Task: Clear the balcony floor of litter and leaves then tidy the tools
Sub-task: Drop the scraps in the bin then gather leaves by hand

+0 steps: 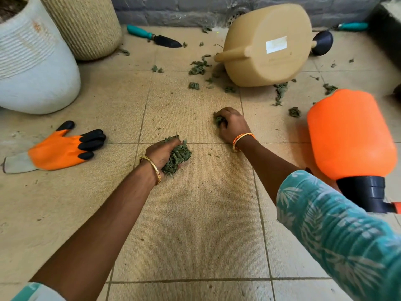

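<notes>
Beige tiled floor (195,213), dry leaves (198,68) scattered near a tipped tan watering can (267,46). Left hand (161,154) cups a gathered leaf pile (178,156); right hand (233,124) curls round a leaf clump (219,120) just beyond. Orange glove (60,148) lies left.

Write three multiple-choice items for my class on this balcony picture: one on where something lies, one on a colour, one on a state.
1. Where does the work glove lie?
A. left of the left hand
B. on the watering can
C. inside the white pot

2. What colour is the sprayer bottle?
A. blue
B. orange
C. green

3. How does the watering can lie?
A. upright
B. tipped over, base towards the camera
C. hanging on the wall

Answers: 1 A, it lies flat on the tiles left of the left hand. 2 B, its body is bright orange. 3 B, its labelled base faces the camera.
</notes>
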{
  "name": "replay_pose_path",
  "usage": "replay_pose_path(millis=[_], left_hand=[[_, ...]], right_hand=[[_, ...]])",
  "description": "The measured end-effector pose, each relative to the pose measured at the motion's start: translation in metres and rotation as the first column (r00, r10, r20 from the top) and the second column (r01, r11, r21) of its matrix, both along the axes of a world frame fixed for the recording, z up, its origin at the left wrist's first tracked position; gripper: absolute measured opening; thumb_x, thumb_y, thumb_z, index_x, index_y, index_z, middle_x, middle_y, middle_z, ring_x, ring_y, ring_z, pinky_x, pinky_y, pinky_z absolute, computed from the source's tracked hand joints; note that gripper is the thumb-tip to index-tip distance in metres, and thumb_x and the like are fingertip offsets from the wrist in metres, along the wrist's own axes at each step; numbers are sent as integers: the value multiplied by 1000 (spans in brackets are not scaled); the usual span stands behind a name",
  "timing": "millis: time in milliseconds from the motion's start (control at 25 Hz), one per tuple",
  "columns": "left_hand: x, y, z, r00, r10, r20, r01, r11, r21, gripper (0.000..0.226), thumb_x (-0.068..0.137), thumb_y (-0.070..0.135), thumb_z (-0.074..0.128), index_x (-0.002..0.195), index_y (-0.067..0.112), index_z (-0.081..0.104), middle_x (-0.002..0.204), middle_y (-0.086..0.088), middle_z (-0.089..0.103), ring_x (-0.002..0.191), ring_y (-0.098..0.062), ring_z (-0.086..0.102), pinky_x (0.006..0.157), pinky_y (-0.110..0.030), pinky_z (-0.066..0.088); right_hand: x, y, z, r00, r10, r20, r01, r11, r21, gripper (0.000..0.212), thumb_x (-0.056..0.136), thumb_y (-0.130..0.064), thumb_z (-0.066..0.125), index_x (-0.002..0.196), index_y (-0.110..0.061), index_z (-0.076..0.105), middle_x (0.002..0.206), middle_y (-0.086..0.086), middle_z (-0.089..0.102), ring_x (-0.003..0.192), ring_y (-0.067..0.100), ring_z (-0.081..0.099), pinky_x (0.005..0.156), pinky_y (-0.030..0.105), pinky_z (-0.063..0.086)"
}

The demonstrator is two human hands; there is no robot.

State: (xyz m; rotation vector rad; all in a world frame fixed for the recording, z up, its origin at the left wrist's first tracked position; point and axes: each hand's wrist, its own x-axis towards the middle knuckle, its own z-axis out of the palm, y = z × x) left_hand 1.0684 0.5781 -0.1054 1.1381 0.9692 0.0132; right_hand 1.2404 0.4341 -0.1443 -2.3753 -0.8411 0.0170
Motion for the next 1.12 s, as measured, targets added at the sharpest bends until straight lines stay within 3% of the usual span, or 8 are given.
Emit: replay_pose_path(millis=[120, 240, 360, 480, 640, 760, 920, 1120], left_hand=[[-4, 1, -2, 1000, -10, -4, 10, 1000, -4, 13, 78, 18, 72, 84, 14, 61, 81, -11, 64, 65, -25, 60, 41, -20, 46], [-10, 3, -4, 1000, 3, 0, -3, 1000, 2, 11, 80, 19, 71, 83, 14, 61, 80, -10, 63, 64, -24, 60, 41, -20, 46], [-14, 3, -2, 999, 32, -5, -32, 999, 10, 11, 81, 19, 71, 82, 13, 62, 78, -9, 64, 63, -24, 60, 40, -20, 46], [-14, 2, 0, 999, 46, -13, -46, 999, 11, 12, 80, 19, 72, 82, 13, 62, 76, -9, 65, 62, -24, 60, 41, -20, 46], [-15, 2, 0, 998, 56, -3, -56, 998, -11, 11, 81, 17, 71, 83, 12, 61, 79, -10, 64, 61, -22, 60, 38, -19, 45], [-19, 8, -1, 998, 56, -8, -56, 998, -20, 11, 80, 17, 70, 85, 11, 62, 84, -11, 64, 65, -24, 61, 39, -19, 46], [-25, 11, 0, 998, 58, -12, -58, 997, -42, 12, 80, 17, 70, 86, 12, 61, 86, -12, 65, 67, -24, 62, 39, -19, 46], [-24, 8, 3, 999, 40, 19, -39, 998, -49, 9, 83, 17, 68, 86, 13, 61, 87, -11, 64, 66, -22, 61, 39, -19, 46]], right_hand=[[-19, -5, 6, 998, 3, -62, 6, 990, 138, 26, 73, 3, 48, 84, -8, 69, 103, 6, 63, 96, 19, 58, 83, 34, 52], [-32, -20, 10, 902, -243, -357, 387, 821, 420, 22, 78, 5, 50, 90, -8, 63, 110, 6, 57, 95, 18, 58, 72, 25, 54], [-40, -34, 1, 810, -477, -340, 563, 795, 225, 29, 80, -19, 59, 109, -13, 58, 123, 10, 47, 114, 26, 46, 96, 43, 46], [-44, -22, 0, 936, -276, -219, 280, 960, -16, 68, 73, -45, 66, 132, -20, 41, 146, 10, 25, 135, 31, 24, 113, 48, 25], [-35, -2, -1, 996, -29, -90, 0, 953, -304, 78, 79, -61, 56, 144, -27, 28, 155, 10, 13, 143, 32, 6, 115, 49, 6], [-44, -9, 1, 996, 39, -77, -58, 960, -272, 54, 91, -39, 52, 140, -23, 38, 150, 13, 23, 139, 33, 17, 113, 45, 16], [-71, -51, -5, 971, 237, -41, -241, 956, -169, 47, 86, -5, 58, 132, -8, 50, 140, 20, 40, 127, 36, 41, 105, 39, 36], [-94, -72, -8, 977, 147, 155, -145, 989, -27, 32, 73, 7, 68, 103, -1, 70, 110, 17, 67, 95, 32, 66, 84, 36, 53]])
